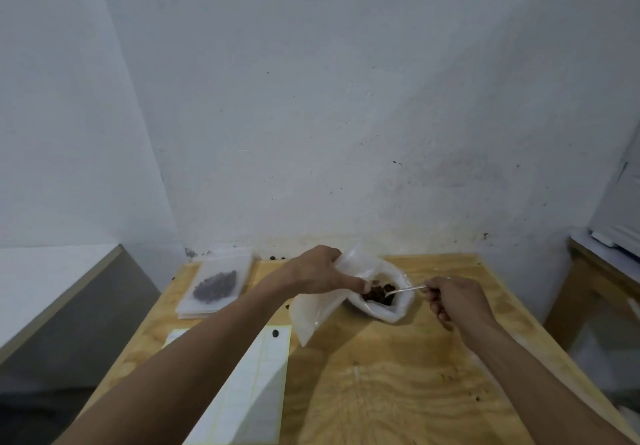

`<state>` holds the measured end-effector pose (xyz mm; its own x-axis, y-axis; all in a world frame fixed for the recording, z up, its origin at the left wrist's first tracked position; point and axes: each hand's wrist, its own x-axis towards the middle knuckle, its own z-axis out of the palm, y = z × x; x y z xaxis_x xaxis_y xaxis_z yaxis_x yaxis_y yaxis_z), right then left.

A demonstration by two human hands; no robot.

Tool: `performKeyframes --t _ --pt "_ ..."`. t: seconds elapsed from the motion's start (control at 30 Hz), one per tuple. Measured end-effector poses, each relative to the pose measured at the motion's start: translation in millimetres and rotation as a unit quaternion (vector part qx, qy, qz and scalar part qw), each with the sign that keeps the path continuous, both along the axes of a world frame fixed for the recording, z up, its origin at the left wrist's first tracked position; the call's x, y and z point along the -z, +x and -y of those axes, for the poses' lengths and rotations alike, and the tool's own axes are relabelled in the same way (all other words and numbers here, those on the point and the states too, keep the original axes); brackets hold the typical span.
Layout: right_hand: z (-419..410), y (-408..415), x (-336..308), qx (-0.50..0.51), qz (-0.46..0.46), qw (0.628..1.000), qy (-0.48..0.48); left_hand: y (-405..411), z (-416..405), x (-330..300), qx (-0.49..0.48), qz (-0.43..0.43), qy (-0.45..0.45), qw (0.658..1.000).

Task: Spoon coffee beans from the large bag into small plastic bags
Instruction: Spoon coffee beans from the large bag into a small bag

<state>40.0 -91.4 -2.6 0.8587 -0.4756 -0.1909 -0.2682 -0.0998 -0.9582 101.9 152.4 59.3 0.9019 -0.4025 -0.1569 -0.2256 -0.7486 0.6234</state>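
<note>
Head view: plywood table (398, 392) stood against a scuffed white wall (329, 115), loose beans scattered on it. A filled small bag (216, 285) lay on a stack at the far left corner; label sheets (252, 385) lay near the front. Left hand (315, 273) pinched a limp clear bag (318, 309) beside the large bag (388, 292). Right hand (453, 300), fingers curled, gripped a spoon (405, 290) whose bowl sat among the beans (379, 294) in the open large bag
</note>
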Motion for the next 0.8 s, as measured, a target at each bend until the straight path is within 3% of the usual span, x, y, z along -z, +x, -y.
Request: performKeyframes --t 0.33,0.6,0.8 --pt "3 19 -50 -0.001 0.059 0.997 -0.043 6 -36 15 -0.003 0.077 0.017 0.997" --pt "-18 25 -80 -0.050 0.100 0.990 -0.088 5 -40 24 -0.005 0.072 0.042 0.996" --pt "-45 15 -94 -0.113 0.180 0.955 -0.207 1 -32 16 0.011 0.064 0.031 0.997"
